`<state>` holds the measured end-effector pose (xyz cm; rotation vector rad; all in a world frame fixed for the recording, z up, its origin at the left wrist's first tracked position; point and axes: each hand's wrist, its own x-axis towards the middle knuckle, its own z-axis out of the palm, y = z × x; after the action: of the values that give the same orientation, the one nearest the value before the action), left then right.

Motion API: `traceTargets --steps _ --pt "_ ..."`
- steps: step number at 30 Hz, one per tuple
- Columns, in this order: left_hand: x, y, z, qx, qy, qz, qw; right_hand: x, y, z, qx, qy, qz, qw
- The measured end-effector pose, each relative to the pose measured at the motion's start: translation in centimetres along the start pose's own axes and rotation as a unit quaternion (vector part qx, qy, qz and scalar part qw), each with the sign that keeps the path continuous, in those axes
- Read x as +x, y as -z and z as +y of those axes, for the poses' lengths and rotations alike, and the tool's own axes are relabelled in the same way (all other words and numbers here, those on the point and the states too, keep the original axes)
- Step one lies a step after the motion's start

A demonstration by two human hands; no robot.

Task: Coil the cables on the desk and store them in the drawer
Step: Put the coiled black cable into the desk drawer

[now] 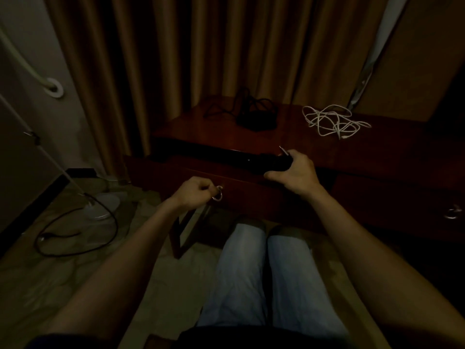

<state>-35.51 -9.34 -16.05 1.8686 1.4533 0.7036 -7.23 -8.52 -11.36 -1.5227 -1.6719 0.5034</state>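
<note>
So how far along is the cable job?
One black cable looks coiled, gripped in the right hand over the open drawer, whose ring pull the left hand holds. Remaining: black tangle and white tangle on the desk. Drawer contents too dark to see.

Brown curtain (201, 46) out back, white stand (103, 205) on the floor (37, 285) off left, 1 black cord (60, 234) looped beside it.

I see a dark red-brown desk (392, 147), a white cable (332, 120), a black cable (254, 114), tan curtains (201, 46), pale blue trousers (251, 273).
</note>
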Motion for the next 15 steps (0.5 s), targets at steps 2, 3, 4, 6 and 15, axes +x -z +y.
traceTargets --steps 2,3,4,6,15 --pt "-1.1 0.2 -0.4 0.004 -0.003 0.000 1.000 -0.4 0.2 0.1 -0.010 -0.015 -0.019 1.000" --pt "-1.6 0.4 -0.5 0.009 0.000 -0.002 1.000 -0.5 0.1 0.1 -0.012 -0.021 -0.027 0.999" --pt "-2.0 0.5 -0.6 0.014 0.003 -0.006 1.000 -0.6 0.0 0.2 -0.015 -0.027 -0.034 0.999" --pt "-2.5 0.9 -0.8 0.023 0.009 -0.017 1.000 -0.6 -0.5 0.6 -0.030 -0.038 -0.051 0.998" --pt "-3.1 1.0 0.7 0.110 0.007 -0.011 0.994 0.0 -0.8 1.3 -0.098 -0.102 -0.171 0.975"
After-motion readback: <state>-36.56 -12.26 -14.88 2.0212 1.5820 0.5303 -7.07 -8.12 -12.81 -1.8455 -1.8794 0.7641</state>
